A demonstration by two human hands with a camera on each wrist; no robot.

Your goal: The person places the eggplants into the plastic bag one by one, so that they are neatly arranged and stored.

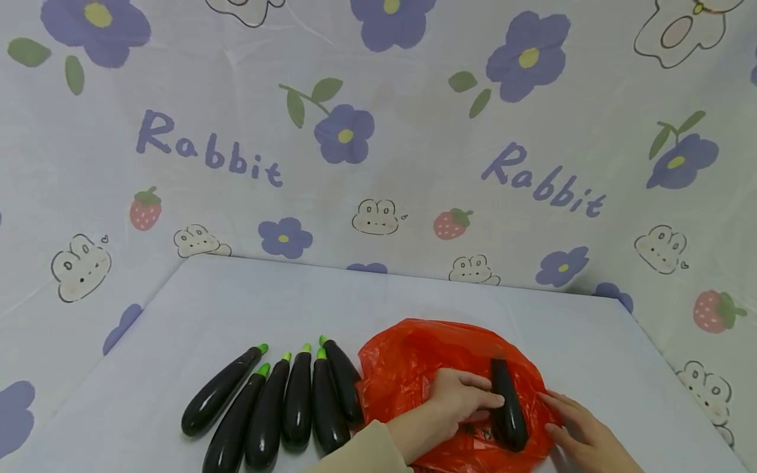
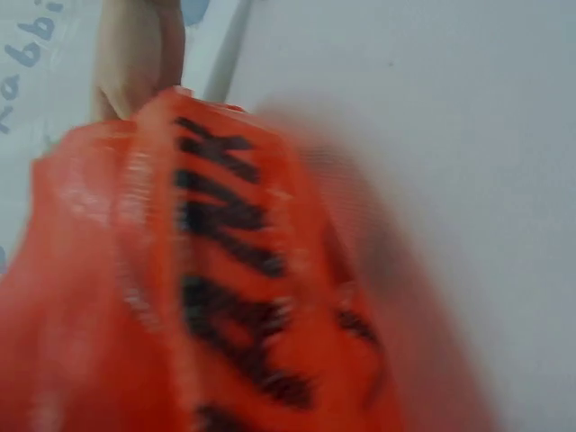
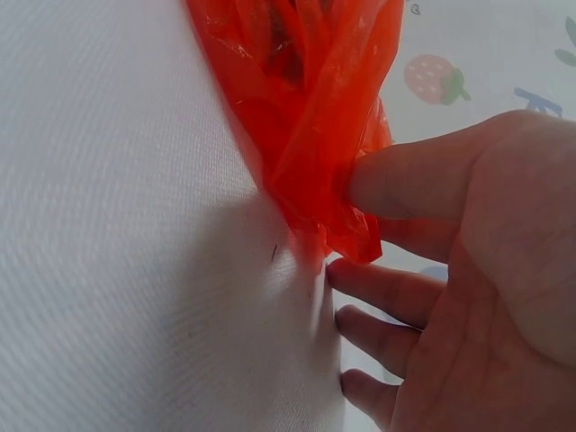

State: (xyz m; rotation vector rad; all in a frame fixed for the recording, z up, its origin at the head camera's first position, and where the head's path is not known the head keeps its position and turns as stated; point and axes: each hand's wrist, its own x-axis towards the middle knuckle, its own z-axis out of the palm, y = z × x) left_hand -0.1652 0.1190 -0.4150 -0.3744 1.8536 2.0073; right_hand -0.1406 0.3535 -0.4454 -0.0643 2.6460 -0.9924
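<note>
In the head view my left hand (image 1: 458,401) reaches over a red plastic bag (image 1: 402,358) and grips a dark, glossy eggplant (image 1: 510,414) lying on it. The eggplant's green stem does not show. At the bag's right side, my right hand (image 1: 582,430) pinches its edge. The right wrist view shows the bag's gathered plastic (image 3: 310,171) between thumb and index finger, with the other fingers loosely spread. Black letters on the bag (image 2: 225,243) fill the left wrist view, where the left fingers are too blurred to make out.
Several eggplants (image 1: 298,397) with green stems lie side by side left of the bag, the rightmost touching or nearly touching it. They rest on a white table (image 1: 284,295). Behind it hangs a cloth (image 1: 408,177) printed with flowers, rabbits and strawberries.
</note>
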